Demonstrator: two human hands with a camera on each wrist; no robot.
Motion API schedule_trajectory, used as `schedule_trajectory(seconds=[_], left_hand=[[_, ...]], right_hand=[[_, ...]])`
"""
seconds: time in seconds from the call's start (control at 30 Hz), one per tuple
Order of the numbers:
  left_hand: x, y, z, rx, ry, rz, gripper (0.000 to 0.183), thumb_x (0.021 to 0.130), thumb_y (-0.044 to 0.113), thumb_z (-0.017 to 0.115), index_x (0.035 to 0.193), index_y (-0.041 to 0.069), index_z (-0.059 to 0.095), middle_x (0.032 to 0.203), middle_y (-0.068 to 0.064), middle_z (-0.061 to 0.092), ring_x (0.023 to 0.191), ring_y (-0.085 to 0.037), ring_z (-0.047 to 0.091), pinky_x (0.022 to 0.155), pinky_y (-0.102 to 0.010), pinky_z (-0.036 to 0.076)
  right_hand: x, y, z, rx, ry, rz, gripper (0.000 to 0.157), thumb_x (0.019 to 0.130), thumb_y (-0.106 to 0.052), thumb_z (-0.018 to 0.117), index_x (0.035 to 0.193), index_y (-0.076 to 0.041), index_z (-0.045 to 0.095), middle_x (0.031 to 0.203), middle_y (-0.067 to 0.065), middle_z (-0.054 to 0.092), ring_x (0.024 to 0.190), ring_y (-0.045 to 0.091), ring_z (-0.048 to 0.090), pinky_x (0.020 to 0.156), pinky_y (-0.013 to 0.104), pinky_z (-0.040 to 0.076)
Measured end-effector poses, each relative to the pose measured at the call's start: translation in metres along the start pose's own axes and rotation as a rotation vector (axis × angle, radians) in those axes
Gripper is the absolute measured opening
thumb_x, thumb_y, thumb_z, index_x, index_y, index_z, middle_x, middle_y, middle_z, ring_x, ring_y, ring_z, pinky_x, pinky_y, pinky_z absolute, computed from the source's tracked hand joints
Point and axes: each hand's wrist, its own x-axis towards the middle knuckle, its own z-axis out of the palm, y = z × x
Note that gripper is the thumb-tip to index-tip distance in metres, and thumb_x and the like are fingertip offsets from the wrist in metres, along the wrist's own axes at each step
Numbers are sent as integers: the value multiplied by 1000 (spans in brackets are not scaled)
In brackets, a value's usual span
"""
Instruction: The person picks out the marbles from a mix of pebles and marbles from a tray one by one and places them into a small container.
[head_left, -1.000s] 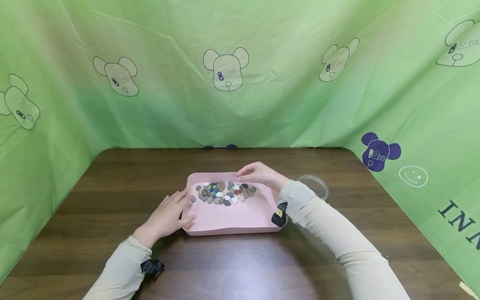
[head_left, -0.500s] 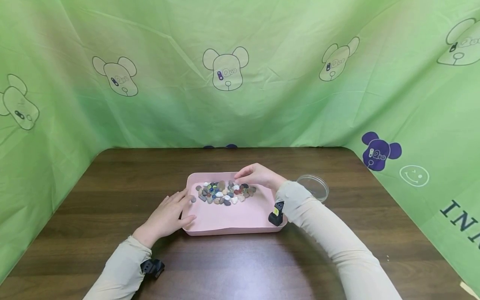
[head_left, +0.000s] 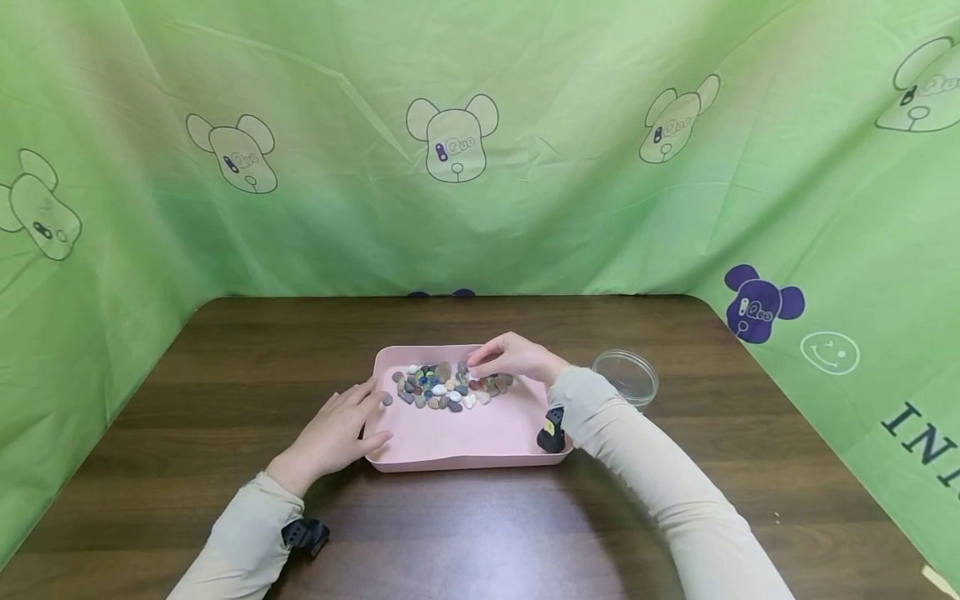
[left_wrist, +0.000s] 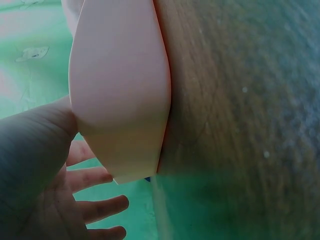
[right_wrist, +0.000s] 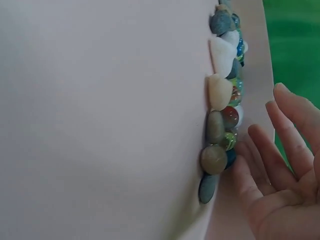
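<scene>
A shallow pink tray (head_left: 465, 437) holds a band of mixed pebbles (head_left: 439, 390) and glass marbles (right_wrist: 230, 116) across its back half. My left hand (head_left: 334, 432) rests on the tray's left rim with its fingers spread, the thumb over the near corner; in the left wrist view the fingers (left_wrist: 102, 209) lie outside the tray wall. Over the right end of the pebbles is my right hand (head_left: 517, 357), fingers loosely bent. The right wrist view has its thumb close to a dark stone (right_wrist: 230, 158) and nothing between the fingers. A single grey pebble (head_left: 386, 399) lies apart at the left.
On the brown wooden table (head_left: 225, 400), a round clear plastic dish (head_left: 628, 375) stands right of the tray, beside the right sleeve. Green printed cloth (head_left: 337, 225) hangs around the back and sides of the table.
My right hand has moved slightly nearer and lower, from the tray's back edge onto the right part of the pebbles. The left hand and tray stay where they were.
</scene>
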Motion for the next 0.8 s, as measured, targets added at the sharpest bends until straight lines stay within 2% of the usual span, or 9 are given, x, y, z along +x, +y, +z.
schedule_trajectory(seconds=[0.17, 0.5, 0.8], left_hand=[[0, 0, 0, -2, 3, 6, 50, 85, 29, 65, 126, 2, 54, 145, -24, 38, 129, -39, 43, 103, -64, 32], [0, 0, -2, -11, -17, -5, 51, 86, 29, 64, 128, 3, 53, 145, -24, 38, 127, -39, 46, 103, -63, 33], [0, 0, -3, -18, -20, -7, 51, 86, 30, 64, 128, 3, 53, 145, -24, 37, 128, -39, 46, 103, -63, 33]], right_hand=[[0, 2, 1, -51, -14, -23, 25, 79, -17, 73, 103, -9, 72, 131, 5, 59, 126, 22, 52, 111, 37, 34], [-2, 2, 6, -71, -35, -80, 27, 76, -9, 74, 102, -1, 70, 131, 14, 57, 127, 28, 50, 109, 38, 37], [0, 4, 7, -116, -30, -128, 24, 76, -7, 74, 99, 0, 71, 129, 15, 58, 125, 28, 52, 106, 37, 40]])
